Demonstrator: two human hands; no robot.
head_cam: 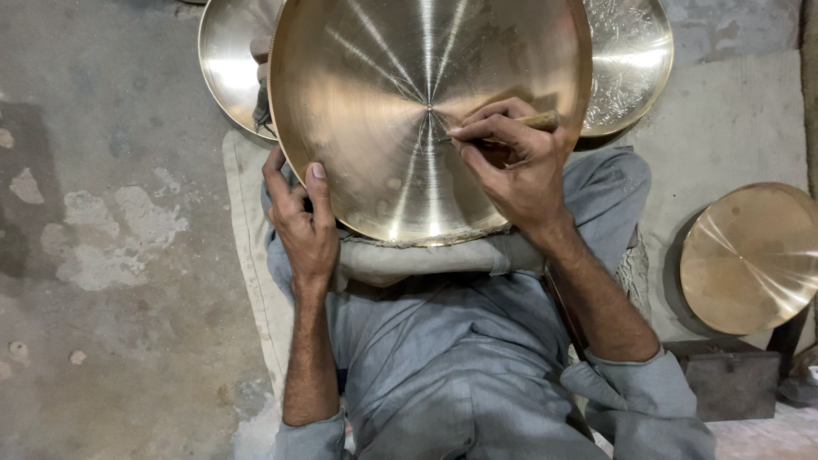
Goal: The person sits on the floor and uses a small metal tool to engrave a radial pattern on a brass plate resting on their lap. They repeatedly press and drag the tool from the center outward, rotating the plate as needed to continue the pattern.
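From my remote seat I see even, soft daylight, fairly bright, with the strongest glare as radial streaks fanning out from the centre of the big brass plate (409, 111). Behind that plate, two more metal dishes (635, 60) flare nearly white, while below its lower rim soft shadow falls under the forearms. Focus is crisp throughout, with slight wide-angle stretch toward the corners.

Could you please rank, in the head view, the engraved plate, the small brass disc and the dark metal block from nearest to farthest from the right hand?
From the right hand:
1. Engraved plate, just above it.
2. Small brass disc, out to the side.
3. Dark metal block, lower, by the elbow.
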